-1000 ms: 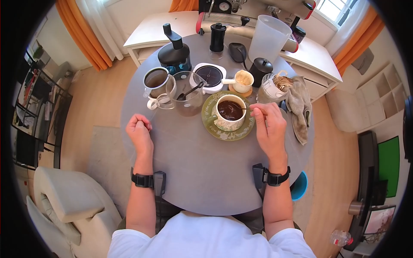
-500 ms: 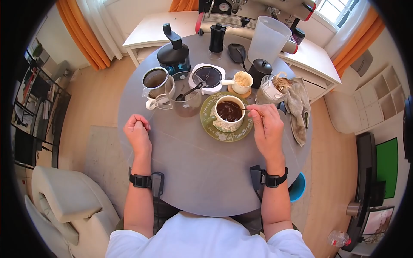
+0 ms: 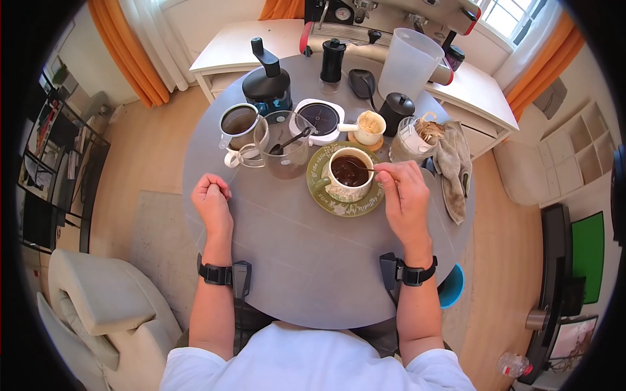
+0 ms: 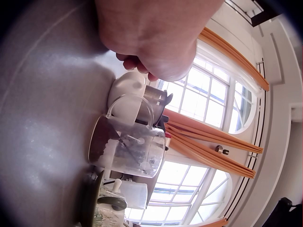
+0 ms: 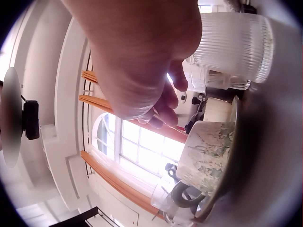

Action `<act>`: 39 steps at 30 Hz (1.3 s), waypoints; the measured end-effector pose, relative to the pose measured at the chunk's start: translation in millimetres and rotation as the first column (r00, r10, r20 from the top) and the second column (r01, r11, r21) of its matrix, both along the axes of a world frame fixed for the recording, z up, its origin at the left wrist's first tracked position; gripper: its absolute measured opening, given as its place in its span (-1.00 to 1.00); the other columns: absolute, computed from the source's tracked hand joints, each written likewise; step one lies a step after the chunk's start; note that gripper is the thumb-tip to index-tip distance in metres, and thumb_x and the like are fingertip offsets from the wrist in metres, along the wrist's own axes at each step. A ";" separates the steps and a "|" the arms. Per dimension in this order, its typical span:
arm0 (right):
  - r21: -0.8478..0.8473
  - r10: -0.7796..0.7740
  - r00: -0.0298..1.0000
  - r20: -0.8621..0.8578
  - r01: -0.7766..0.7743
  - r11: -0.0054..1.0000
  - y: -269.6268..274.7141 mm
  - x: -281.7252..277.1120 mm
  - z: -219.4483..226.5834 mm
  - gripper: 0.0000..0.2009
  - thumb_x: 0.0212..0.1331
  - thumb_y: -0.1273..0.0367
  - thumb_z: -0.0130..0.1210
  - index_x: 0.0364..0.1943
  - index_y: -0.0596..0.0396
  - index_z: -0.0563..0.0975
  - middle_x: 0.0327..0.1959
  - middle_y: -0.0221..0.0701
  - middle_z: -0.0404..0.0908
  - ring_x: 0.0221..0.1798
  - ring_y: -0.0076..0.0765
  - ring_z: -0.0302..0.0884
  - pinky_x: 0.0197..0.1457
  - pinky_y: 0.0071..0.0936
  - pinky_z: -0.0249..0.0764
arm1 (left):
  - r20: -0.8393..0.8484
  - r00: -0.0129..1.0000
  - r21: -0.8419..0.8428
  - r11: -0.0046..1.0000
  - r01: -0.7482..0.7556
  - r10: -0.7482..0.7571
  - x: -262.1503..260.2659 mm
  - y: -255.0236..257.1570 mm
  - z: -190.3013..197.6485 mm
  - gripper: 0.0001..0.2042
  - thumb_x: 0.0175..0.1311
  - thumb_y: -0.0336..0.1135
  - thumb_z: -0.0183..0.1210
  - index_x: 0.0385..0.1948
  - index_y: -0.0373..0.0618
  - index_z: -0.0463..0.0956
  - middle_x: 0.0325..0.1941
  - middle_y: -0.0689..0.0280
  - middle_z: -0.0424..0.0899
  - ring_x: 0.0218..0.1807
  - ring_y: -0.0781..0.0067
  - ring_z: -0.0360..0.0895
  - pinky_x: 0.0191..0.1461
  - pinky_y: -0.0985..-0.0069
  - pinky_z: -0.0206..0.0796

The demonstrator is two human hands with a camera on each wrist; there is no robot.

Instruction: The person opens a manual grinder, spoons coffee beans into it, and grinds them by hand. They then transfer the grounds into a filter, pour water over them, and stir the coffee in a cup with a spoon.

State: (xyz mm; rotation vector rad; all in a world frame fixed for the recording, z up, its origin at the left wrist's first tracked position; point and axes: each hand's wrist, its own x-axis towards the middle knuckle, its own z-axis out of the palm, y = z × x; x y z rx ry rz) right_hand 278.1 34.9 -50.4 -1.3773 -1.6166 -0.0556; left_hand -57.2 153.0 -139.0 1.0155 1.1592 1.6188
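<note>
A patterned cup [image 3: 349,190] of dark brown liquid stands on a green saucer [image 3: 331,207] in the head view. My right hand [image 3: 407,195] pinches the end of a thin spoon [image 3: 370,170], whose other end dips into the liquid. In the right wrist view the floral cup [image 5: 204,156] stands beyond the curled fingers of that hand [image 5: 142,61]. My left hand [image 3: 213,203] rests on the table to the left, its fingers curled in with nothing seen in them. Ahead of it, the left wrist view has a clear glass jug [image 4: 142,149].
Behind the cup stand a glass jug with a black spoon [image 3: 287,153], a white scale [image 3: 317,120], a small white-handled pot [image 3: 370,125] and a black canister [image 3: 396,114]. A grey cloth [image 3: 452,166] lies at the right, beside a glass jar [image 3: 409,144].
The spoon and my right fingers have shifted slightly at the cup, and the liquid's surface pattern differs. My left hand keeps its curled pose; the head view has moved a little.
</note>
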 end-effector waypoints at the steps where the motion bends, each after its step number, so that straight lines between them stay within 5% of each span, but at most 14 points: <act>1: 0.002 0.002 1.000 0.002 -0.002 1.000 -0.9 2.8 0.7 -0.92 0.45 0.45 0.20 -0.17 0.16 0.68 -0.33 -0.30 0.66 -0.23 -0.19 0.56 -0.17 -0.29 0.48 | -0.001 1.000 0.004 1.000 0.000 0.000 0.1 0.4 -0.1 -0.77 0.17 -0.68 -0.17 -0.54 -0.15 0.43 -0.61 0.32 0.44 -0.55 0.54 0.32 -0.46 0.58 0.08; 4: -0.045 -0.055 0.997 -0.048 0.053 0.998 -6.6 5.9 3.1 -0.91 0.45 0.45 0.19 -0.17 0.15 0.69 -0.33 -0.30 0.67 -0.22 -0.19 0.57 -0.17 -0.29 0.49 | -0.011 1.000 0.004 1.000 -0.003 0.003 -0.5 1.8 -1.5 -0.77 0.16 -0.68 -0.18 -0.54 -0.15 0.42 -0.61 0.32 0.44 -0.55 0.54 0.32 -0.46 0.58 0.08; 9: -0.087 0.061 0.981 -0.183 -0.077 0.993 -6.9 -4.9 4.2 -0.92 0.44 0.45 0.20 -0.18 0.15 0.69 -0.33 -0.30 0.67 -0.22 -0.19 0.57 -0.16 -0.29 0.50 | 0.007 1.000 -0.014 1.000 -0.015 0.015 2.3 -0.4 2.4 -0.76 0.14 -0.69 -0.17 -0.57 -0.18 0.45 -0.63 0.36 0.42 -0.57 0.58 0.32 -0.46 0.59 0.10; 15: -0.007 0.007 1.000 0.015 -0.007 1.000 0.1 2.0 1.5 -0.92 0.42 0.44 0.22 -0.17 0.16 0.69 -0.33 -0.30 0.67 -0.22 -0.15 0.57 -0.16 -0.28 0.50 | 0.015 1.000 -0.004 1.000 -0.020 0.020 1.9 0.7 -0.4 -0.76 0.16 -0.68 -0.16 -0.58 -0.17 0.45 -0.63 0.37 0.42 -0.57 0.58 0.32 -0.47 0.60 0.09; 21: -0.099 -0.003 0.995 -0.101 -0.007 0.995 -9.6 4.1 5.9 -0.92 0.42 0.45 0.23 -0.15 0.15 0.70 -0.35 -0.29 0.68 -0.22 -0.15 0.58 -0.14 -0.27 0.52 | -0.012 1.000 -0.004 1.000 -0.016 0.016 1.7 -0.6 0.3 -0.76 0.18 -0.68 -0.16 -0.57 -0.18 0.47 -0.62 0.36 0.44 -0.57 0.59 0.34 -0.47 0.60 0.10; 28: -0.040 0.078 0.996 -0.033 -0.080 0.996 -1.1 -4.6 5.7 -0.91 0.40 0.45 0.24 -0.15 0.15 0.71 -0.35 -0.29 0.69 -0.20 -0.13 0.59 -0.13 -0.27 0.52 | 0.029 1.000 0.003 1.000 -0.009 0.009 1.6 0.3 -1.8 -0.76 0.19 -0.68 -0.15 -0.57 -0.18 0.47 -0.62 0.35 0.45 -0.56 0.58 0.34 -0.46 0.60 0.12; 33: -0.033 -0.044 0.999 -0.022 0.043 0.999 -4.6 4.5 3.8 -0.89 0.43 0.41 0.22 -0.21 0.15 0.69 -0.35 -0.30 0.68 -0.20 -0.13 0.57 -0.14 -0.27 0.50 | 0.000 1.000 -0.004 1.000 -0.016 0.016 2.2 -0.1 0.8 -0.75 0.18 -0.68 -0.15 -0.56 -0.17 0.47 -0.61 0.35 0.45 -0.57 0.58 0.34 -0.46 0.60 0.13; 39: -0.048 0.059 0.996 -0.061 -0.062 0.997 -6.6 -0.7 6.6 -0.89 0.43 0.40 0.21 -0.20 0.14 0.70 -0.37 -0.34 0.67 -0.22 -0.16 0.56 -0.15 -0.28 0.49 | 0.009 1.000 -0.001 1.000 -0.010 0.010 2.6 -1.1 1.8 -0.75 0.17 -0.69 -0.16 -0.57 -0.17 0.47 -0.60 0.34 0.47 -0.56 0.58 0.36 -0.46 0.60 0.15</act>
